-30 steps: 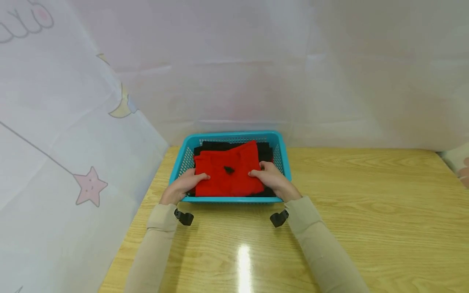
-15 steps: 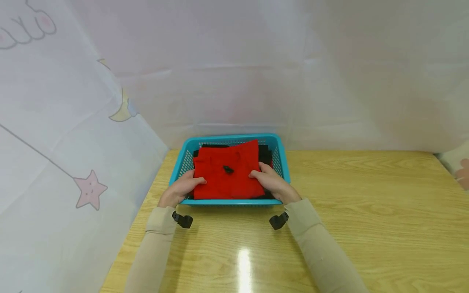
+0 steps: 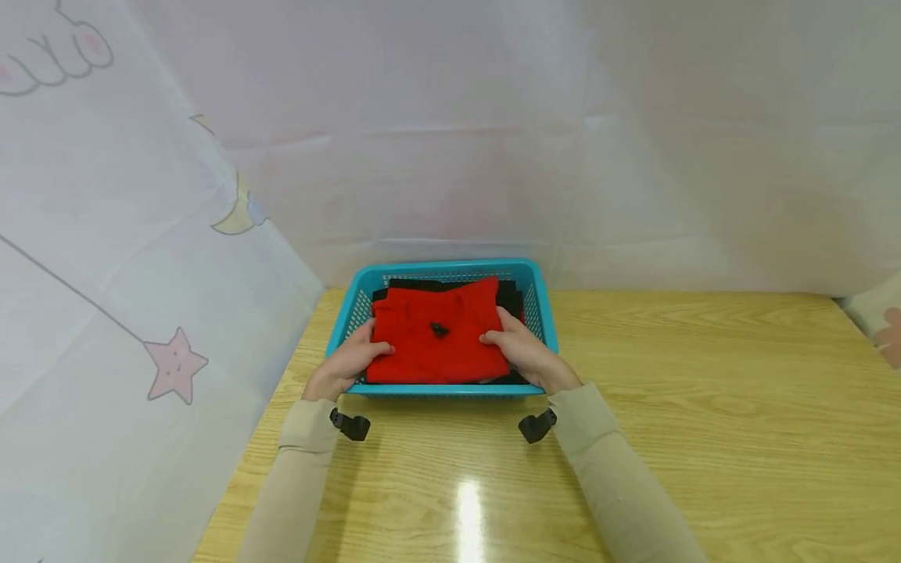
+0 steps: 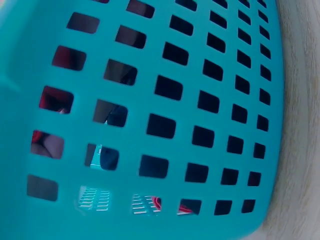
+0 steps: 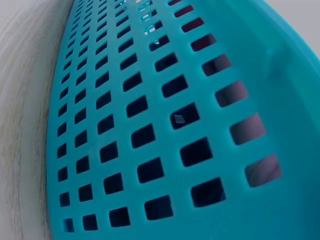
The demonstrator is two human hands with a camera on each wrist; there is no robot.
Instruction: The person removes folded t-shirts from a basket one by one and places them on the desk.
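Observation:
A folded red garment [image 3: 450, 344] with a small dark mark in its middle lies over black cloth [image 3: 508, 294] inside the blue basket [image 3: 443, 389]. My left hand [image 3: 352, 358] grips the garment's left side, thumb on top. On the right side my right hand [image 3: 526, 353] does the same, its thumb pressing the red cloth from above. The other fingers of both hands are largely hidden at the garment's edges. The left wrist view is filled by the basket's perforated wall [image 4: 130, 135], and the right wrist view by another stretch of that wall [image 5: 150, 120].
The basket stands on a wooden table [image 3: 676, 422], close to the pale wall covering [image 3: 464, 195] behind it. At the left, a sheet with a pink star [image 3: 176, 365] borders the table. A black wrist camera [image 3: 350, 424] is strapped by the left cuff.
The garment's upper left edge rose slightly, then sank back. Its top right corner now sits a little lower. Both hands keep their grip and have barely moved.

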